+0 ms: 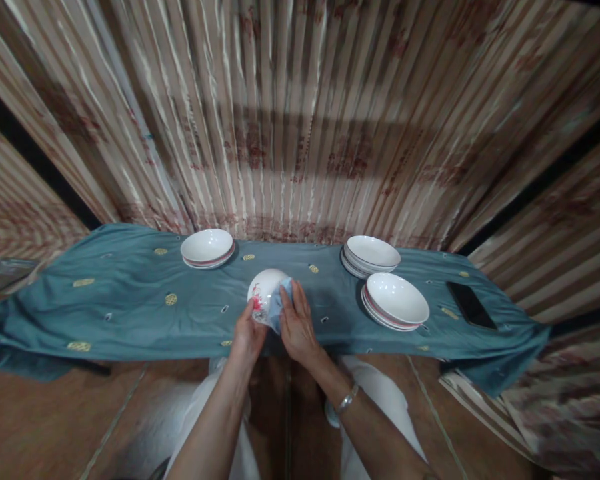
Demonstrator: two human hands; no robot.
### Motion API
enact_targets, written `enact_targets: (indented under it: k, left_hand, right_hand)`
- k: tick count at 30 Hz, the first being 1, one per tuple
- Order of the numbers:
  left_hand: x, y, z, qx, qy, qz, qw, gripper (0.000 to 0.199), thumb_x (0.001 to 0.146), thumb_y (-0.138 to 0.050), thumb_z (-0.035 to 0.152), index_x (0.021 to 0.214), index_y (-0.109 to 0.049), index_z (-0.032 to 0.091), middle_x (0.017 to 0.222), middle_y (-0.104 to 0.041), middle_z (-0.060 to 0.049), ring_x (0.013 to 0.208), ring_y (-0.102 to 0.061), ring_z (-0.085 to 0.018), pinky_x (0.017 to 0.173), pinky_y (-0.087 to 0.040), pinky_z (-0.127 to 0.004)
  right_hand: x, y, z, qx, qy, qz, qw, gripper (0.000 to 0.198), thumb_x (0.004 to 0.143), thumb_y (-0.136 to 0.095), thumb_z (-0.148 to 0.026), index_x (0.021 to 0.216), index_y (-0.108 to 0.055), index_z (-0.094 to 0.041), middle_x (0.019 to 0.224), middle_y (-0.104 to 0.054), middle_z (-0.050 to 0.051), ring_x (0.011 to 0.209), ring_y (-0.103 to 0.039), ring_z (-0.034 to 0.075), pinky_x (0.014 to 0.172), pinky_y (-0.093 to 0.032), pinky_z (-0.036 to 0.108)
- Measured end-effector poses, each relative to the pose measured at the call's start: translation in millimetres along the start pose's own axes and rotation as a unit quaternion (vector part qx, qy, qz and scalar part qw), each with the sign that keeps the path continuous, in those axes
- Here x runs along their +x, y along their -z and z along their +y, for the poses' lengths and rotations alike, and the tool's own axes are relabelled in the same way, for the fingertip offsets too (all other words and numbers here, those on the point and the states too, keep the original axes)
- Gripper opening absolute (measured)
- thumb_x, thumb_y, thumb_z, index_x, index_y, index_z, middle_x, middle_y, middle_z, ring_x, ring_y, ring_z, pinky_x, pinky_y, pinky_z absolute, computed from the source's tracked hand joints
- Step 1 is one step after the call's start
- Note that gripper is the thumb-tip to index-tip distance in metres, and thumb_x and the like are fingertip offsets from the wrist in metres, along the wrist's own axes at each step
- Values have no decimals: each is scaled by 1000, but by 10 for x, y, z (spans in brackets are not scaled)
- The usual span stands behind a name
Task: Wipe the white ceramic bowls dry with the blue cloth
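Observation:
A white bowl [263, 283] with a red flower pattern on its outside is held tilted above the front of the table. My left hand [250, 333] grips its lower left rim, thumb on the printed flowers. My right hand [299, 321] presses a light blue cloth [276, 308] against the bowl's right side, the fingers laid over the cloth. The far side of the bowl is hidden from me.
White bowls [207, 247] sit at the back left of the green cloth-covered table [140, 293]. On the right are two more stacks, a rear bowl stack [373, 253] and a front bowl stack [397, 298]. A black phone [471, 305] lies near the right end. Pleated curtains [290, 133] hang behind.

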State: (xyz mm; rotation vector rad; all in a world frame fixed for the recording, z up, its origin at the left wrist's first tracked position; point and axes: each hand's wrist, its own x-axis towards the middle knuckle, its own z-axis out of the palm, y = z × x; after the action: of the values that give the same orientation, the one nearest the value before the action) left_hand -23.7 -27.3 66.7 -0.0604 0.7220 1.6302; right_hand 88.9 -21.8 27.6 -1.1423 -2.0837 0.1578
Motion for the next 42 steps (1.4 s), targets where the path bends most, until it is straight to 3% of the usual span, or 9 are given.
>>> enact_targets:
  k: [6,12,18,24,28,32,37,42]
  left_hand:
    - [9,3,-36,-8,-8,11,1000,42,92,-42,17,131,-53,3,94,-75,-14,91,-71,-23,96,-49,-37]
    - [77,72,-7,-16,-21,8,1000,42,91,-45,19,131,-54,7,103,-73,-15,94,-70,-24,93,-51,-37]
    - [106,76,28,-14,-49,32,998,37,91,-44,17,122,-60,5,96,-75,-14,90,-71,-21,92,-51,-34]
    - [104,134,-35,54,-91,-3,994,19,79,-62,19,92,-70,7,82,-75,-11,83,-71,-21,88,-52,-33]
    - [75,152,-95,93,-135,-4,987,11,68,-71,18,77,-71,12,78,-75,-5,74,-70,-17,81,-52,-27]
    - [26,139,-133,104,-123,-39,986,17,72,-69,26,83,-73,13,79,-74,-5,83,-69,-20,82,-52,-29]
    - [2,129,-136,133,-141,-77,978,15,70,-69,20,83,-73,13,85,-75,-6,101,-66,-24,89,-49,-33]
    - [-2,107,-137,133,-120,-89,980,22,65,-77,30,76,-73,11,72,-73,-8,95,-69,-27,88,-50,-36]
  right_hand:
    - [36,2,67,5,-46,9,999,50,97,-30,-25,144,-36,-13,155,-26,16,146,-15,27,114,-27,51]
    - [-32,-30,77,52,-46,24,997,47,95,-32,-21,138,-46,-12,149,-38,15,142,-26,26,115,-29,51]
    - [-123,-25,27,71,11,-1,997,48,94,-32,-18,140,-45,-11,146,-42,17,139,-35,26,114,-35,46]
    - [-37,91,-63,45,107,-2,993,50,96,-28,-12,145,-36,-12,148,-41,15,143,-26,22,115,-35,44]
    - [94,133,-105,11,128,-16,992,51,96,-29,-12,146,-33,-13,149,-39,14,145,-21,22,115,-31,47]
    - [239,184,-130,-10,107,-31,994,51,94,-39,-19,145,-36,-15,151,-37,13,145,-22,24,116,-25,49]
    - [380,281,-123,-5,52,-32,998,51,93,-45,-30,144,-39,-21,151,-36,10,143,-24,25,116,-21,50]
    - [482,301,-3,40,0,-14,999,47,97,-35,-33,141,-43,-19,148,-41,12,140,-32,23,114,-26,47]
